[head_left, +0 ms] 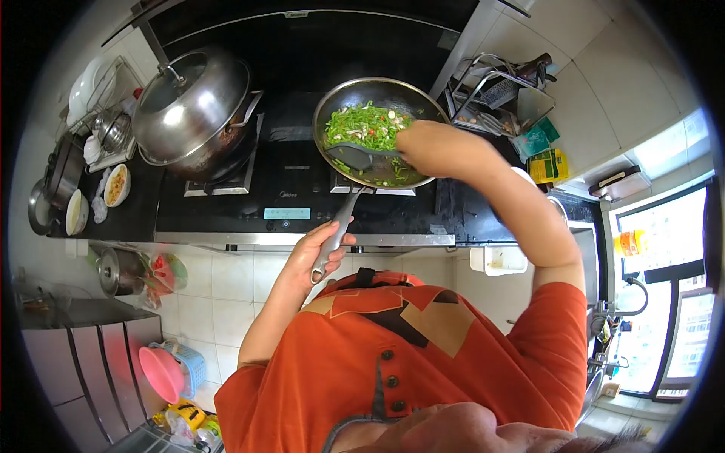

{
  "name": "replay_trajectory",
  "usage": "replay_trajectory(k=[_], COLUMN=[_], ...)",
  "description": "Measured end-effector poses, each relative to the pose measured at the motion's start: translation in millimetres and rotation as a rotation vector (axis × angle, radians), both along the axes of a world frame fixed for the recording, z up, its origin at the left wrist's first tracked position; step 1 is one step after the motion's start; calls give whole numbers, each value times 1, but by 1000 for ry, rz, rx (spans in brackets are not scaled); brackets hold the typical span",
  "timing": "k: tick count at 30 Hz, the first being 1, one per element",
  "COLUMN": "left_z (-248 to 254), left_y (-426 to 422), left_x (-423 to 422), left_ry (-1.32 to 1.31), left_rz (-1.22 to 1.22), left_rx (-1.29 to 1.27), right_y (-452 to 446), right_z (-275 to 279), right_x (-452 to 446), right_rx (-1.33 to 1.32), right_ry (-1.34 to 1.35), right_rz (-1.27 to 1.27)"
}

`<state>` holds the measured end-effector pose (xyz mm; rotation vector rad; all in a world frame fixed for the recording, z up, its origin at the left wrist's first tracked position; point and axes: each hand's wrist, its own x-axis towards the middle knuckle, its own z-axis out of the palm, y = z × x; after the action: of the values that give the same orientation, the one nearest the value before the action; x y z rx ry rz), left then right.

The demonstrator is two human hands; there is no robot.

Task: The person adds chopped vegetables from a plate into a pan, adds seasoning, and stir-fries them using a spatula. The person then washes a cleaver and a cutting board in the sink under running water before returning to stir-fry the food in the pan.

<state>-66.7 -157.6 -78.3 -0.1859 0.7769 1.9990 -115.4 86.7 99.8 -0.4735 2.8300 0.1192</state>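
My left hand (306, 253) is wrapped round the grey handle of a frying pan (411, 94) that sits on the right burner. Chopped green vegetables (359, 124), mixed with pale and red bits, lie heaped toward the pan's far left side. Over the pan's right rim, my right hand (423, 147) grips a dark grey spatula (351, 155). The spatula's broad head rests at the near left of the pan, against the greens. My right fingers are partly hidden behind the back of the hand.
A large lidded steel pot (192, 113) stands on the left burner. Left of it are a bowl of yellowish food (117, 186) and a dish rack (113, 98). A utensil rack (491, 90) and a yellow packet (549, 166) stand at the right. The counter's front edge (302, 239) runs before me.
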Motion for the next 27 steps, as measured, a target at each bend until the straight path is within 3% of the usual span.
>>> replay_trajectory(k=[4, 9, 11, 17, 19, 23, 26, 27], left_z=[-1, -3, 1, 3, 1, 6, 1, 0], left_y=[0, -1, -2, 0, -1, -1, -2, -2], left_x=[-1, -1, -2, -1, -2, -2, -3, -3], left_ry=[-24, -15, -8, 29, -5, 28, 20, 5], left_rz=[5, 12, 13, -17, -8, -8, -16, -17], left_rx=[31, 35, 21, -30, -15, -52, -31, -12], right_y=[-1, 64, 90, 107, 114, 141, 191, 195], right_z=[-37, 19, 33, -45, -43, -10, -58, -79], right_x=[-28, 8, 31, 8, 5, 25, -11, -31], right_rx=[36, 245, 176, 321, 288, 128, 139, -8], right_ry=[162, 211, 215, 299, 345, 218, 169, -80], right_rz=[-104, -68, -38, -75, -64, -291, -270, -467])
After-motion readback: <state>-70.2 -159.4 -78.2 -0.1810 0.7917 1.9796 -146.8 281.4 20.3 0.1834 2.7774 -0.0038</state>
